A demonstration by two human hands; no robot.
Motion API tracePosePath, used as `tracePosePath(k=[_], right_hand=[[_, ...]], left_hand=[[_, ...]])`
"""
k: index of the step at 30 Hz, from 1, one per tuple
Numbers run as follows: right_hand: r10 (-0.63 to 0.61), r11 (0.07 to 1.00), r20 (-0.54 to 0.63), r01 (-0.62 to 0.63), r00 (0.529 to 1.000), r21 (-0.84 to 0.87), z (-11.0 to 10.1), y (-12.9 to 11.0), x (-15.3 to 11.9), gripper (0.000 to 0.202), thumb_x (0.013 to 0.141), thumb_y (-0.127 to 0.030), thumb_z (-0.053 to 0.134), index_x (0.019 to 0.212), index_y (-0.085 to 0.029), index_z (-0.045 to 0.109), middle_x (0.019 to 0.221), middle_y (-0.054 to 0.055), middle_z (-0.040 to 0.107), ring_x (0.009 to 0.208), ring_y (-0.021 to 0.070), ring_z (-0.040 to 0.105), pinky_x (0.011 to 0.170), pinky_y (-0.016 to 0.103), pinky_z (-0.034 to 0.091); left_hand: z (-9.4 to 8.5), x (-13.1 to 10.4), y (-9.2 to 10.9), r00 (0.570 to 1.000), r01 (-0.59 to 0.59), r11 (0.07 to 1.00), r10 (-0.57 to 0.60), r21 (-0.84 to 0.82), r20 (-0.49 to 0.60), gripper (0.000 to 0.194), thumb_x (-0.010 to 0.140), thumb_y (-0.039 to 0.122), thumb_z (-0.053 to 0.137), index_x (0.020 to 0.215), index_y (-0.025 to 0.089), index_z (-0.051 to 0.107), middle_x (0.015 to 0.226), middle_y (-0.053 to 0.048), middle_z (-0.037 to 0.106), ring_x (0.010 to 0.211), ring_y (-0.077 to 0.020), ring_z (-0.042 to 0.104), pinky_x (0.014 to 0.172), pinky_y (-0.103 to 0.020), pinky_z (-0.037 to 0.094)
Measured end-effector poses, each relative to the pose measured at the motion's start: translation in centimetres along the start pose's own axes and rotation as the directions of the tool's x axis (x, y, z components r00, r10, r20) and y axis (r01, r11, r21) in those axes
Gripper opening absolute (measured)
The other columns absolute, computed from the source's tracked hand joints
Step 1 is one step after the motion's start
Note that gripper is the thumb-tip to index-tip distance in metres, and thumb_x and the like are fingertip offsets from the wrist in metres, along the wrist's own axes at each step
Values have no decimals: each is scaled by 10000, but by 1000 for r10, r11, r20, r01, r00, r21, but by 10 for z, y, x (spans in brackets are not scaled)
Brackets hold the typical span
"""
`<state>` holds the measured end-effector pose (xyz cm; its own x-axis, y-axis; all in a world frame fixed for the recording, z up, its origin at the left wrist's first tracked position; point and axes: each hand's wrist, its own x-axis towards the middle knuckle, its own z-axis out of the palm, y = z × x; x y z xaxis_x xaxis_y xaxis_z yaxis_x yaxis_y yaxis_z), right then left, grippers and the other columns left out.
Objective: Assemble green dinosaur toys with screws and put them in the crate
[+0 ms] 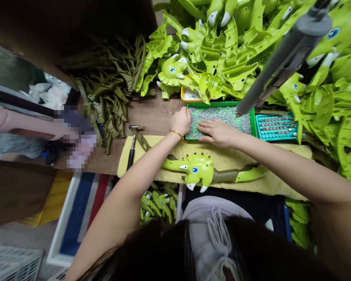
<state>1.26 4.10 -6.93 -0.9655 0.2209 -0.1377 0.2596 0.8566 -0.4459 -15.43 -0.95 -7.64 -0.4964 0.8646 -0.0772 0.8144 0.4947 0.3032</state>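
A green tray (253, 124) of small metal pieces (234, 113) sits back from the counter's (159, 114) near edge. The right hand (215, 132) lies over them, fingers extended; the left hand (181, 120) curls at the tray's left end, its grip unclear. A dinosaur toy (198, 169) lies on yellow cloth (242, 151) along the near edge; green parts (216, 50) heap toward the far side.

Gold bracelet (177, 133), pale top (197, 234)

Grey screwdriver (280, 64) partly beyond the upper edge; tiny metal pieces (210, 112), perhaps screws, too small for certainty.
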Motion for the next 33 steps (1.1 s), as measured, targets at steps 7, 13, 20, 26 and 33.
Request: tracePosePath(k=[7,13,20,26,33], right_hand=[[-125,992,147,126,981,3,-6,10,-8,850,858,-747,296,1494,-186,347,1582,103,289,1491,301,251,1227,557,195],[-51,997,105,45,993,59,-4,9,2,845,888,-723,197,1495,-154,344,1588,124,259,1497,304,227,1227,570,176],[6,995,41,-9,999,95,-19,11,-39,640,948,-608,260,1352,-210,556,1492,79,482,1440,278,369,1200,546,266],[419,901,-118,-396,900,179,-16,-17,-39,431,945,-312,400,1296,-152,593,1236,164,619,1125,287,605,1016,485,467],[306,928,-169,-254,937,273,-3,-17,27,319,828,-103,547,1101,-132,709,1204,132,640,1139,243,574,1062,414,424]], left_hand=[[-2,-1,2,1000,5,1000,-5,23,16,386,1016,359,266,1077,197,612,1051,-131,720,975,-258,674,799,-321,444],[-1,0,2,1000,19,999,-19,49,10,406,1014,359,247,1081,180,605,1008,-148,720,950,-282,680,776,-340,449],[-1,-2,1,1000,-3,999,2,32,13,420,1015,354,232,1080,181,609,1031,-141,719,959,-276,677,762,-338,456],[-1,-1,2,1000,10,999,-11,30,16,415,1012,353,240,1092,179,607,1023,-144,719,943,-278,677,761,-347,461],[-2,-3,2,1000,2,999,-3,49,14,412,1013,366,242,1067,184,608,998,-135,722,939,-268,679,776,-337,459]])
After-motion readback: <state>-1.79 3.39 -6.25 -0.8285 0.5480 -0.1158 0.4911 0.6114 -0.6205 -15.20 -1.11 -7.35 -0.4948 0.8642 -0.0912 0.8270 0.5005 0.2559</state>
